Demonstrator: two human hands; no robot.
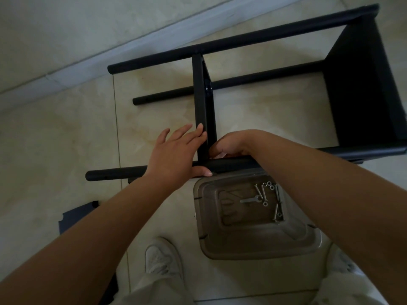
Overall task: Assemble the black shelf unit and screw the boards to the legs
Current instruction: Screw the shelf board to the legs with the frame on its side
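The black shelf unit lies on its side on the tiled floor. Its round legs (242, 41) run left to right, a wide board (363, 84) closes the right end, and a middle board (203, 102) stands edge-on between the legs. My left hand (176, 155) grips the near leg (114, 173), thumb under it and fingers spread against the middle board's lower edge. On the right side of that board, where it meets the near leg, my right hand (229, 146) is curled; what its fingers hold is hidden.
A translucent plastic tray (259, 245) sits just below the near leg, holding several silver screws and washers (273, 194) and a small flat wrench (251, 199). Another dark board (74, 214) lies on the floor at left. White shoes (163, 258) stand below, a wall baseboard runs upper left.
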